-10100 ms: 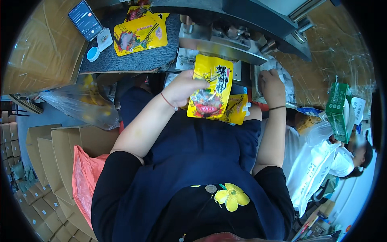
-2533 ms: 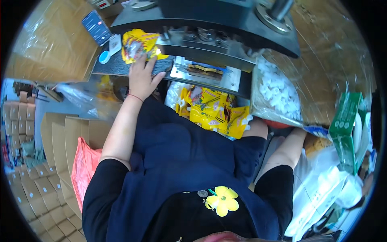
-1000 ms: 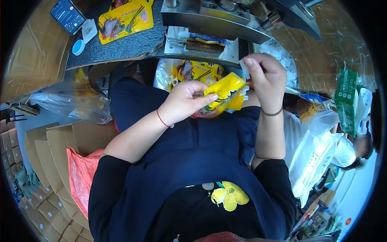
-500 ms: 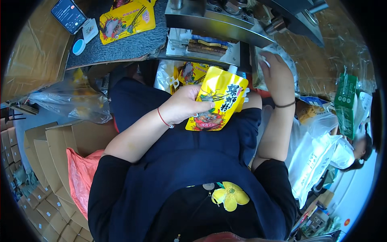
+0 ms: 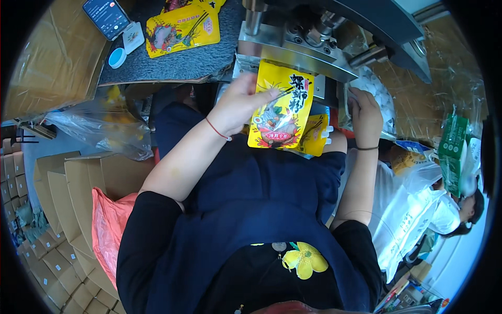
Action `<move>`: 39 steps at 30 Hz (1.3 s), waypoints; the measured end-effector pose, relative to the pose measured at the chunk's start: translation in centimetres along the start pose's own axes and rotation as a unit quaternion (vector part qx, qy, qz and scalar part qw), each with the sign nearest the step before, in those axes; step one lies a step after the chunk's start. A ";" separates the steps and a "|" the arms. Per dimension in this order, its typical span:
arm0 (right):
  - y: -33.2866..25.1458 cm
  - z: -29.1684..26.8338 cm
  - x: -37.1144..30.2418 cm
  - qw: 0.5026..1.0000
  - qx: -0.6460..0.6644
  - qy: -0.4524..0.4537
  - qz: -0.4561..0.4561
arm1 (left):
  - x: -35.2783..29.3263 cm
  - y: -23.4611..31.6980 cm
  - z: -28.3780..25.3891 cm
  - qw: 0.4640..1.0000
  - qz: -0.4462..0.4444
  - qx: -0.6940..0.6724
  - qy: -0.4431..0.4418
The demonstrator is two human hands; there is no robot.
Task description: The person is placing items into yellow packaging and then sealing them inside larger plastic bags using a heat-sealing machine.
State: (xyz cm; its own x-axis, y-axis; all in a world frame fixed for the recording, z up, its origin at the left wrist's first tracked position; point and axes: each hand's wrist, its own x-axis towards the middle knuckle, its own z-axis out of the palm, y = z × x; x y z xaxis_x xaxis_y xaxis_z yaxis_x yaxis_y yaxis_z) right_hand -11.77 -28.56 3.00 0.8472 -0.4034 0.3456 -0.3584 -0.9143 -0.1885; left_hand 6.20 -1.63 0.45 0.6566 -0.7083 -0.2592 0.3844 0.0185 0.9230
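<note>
Far left: flattened cardboard boxes (image 5: pixel 63 209) stacked in rows, a pink plastic bag (image 5: pixel 107 230) just beside them. Above, a clear plastic bag (image 5: pixel 99 125) with yellow contents, crumpled. Upper left, on a grey mat (image 5: pixel 178 57): a smartphone (image 5: pixel 106 15), a small white card (image 5: pixel 132 35), a blue round cap (image 5: pixel 116 57), a flat yellow pouch (image 5: pixel 182 29) lying face up.

Centre: left hand (image 5: pixel 238 104) raised over the lap, fingers stretched, thumb and fingers pinching the left edge of a yellow printed pouch (image 5: pixel 282 112); pouch upright, its top edge up against the underside of a metal sealing machine (image 5: pixel 314 36). Red band on that wrist. Behind the held pouch, more yellow pouches (image 5: pixel 314 138) on the lap, partly hidden.

Right of centre: right hand (image 5: pixel 366 112) lifted to the machine's edge, fingers curled, back toward the camera; whether anything is gripped in it, cannot tell. Dark band on that wrist. Just beyond, a clear bag of small white packets (image 5: pixel 374 94).

Far right: a green carton (image 5: pixel 452 152) and white plastic bags (image 5: pixel 408 209); another person (image 5: pixel 460 209) in white at the rim.
</note>
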 end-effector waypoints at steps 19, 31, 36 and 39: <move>-11.0 -2.4 0.6 0.932 0.293 -0.080 -0.197 | -5.3 1.1 -5.2 0.941 0.136 0.309 0.027; -7.7 -4.4 1.8 0.894 0.377 -0.217 -0.110 | -5.0 -0.8 3.4 0.970 -0.106 0.007 -0.217; -2.4 -4.1 1.7 0.996 -0.026 -0.088 0.004 | -3.6 -1.1 2.3 0.967 -0.129 -0.082 -0.203; 1.4 -2.7 0.6 0.989 -0.108 -0.101 0.027 | -1.7 0.0 1.1 0.971 -0.110 -0.110 -0.182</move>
State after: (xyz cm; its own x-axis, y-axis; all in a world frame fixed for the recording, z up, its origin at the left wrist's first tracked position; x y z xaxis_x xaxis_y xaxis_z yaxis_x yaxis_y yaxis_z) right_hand -12.79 -30.17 5.39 0.8776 -0.4568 0.1450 -0.4626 -0.8866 0.0066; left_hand 4.37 -1.25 1.21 0.2859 -0.9140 -0.2880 0.6440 -0.0394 0.7640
